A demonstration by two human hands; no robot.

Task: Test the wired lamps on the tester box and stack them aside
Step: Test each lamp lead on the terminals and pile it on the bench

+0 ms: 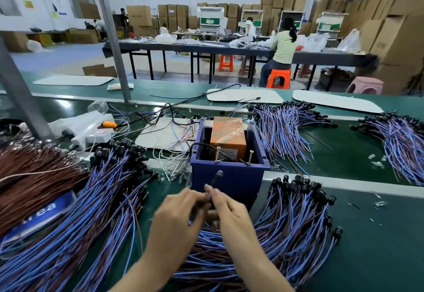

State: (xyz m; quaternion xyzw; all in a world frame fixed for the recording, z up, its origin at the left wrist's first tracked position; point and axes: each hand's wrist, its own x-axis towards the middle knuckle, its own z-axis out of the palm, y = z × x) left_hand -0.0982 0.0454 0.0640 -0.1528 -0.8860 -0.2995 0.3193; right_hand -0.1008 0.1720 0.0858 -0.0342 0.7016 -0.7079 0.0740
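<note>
A blue plastic tester box stands on the green bench with an orange block inside and two upright screws at its front rim. Just in front of it, my left hand and my right hand meet around one wired lamp. The lamp's dark head is blurred and points up toward the box. My right fingers pinch its blue wire; my left fingers curl against the same wire below. Large heaps of blue-and-brown wired lamps lie to the left and right of my hands.
More lamp bundles lie behind the box and at far right. A brown wire bundle fills the left edge. A white power strip and loose cables sit back left. A grey post rises at left. People work at a far table.
</note>
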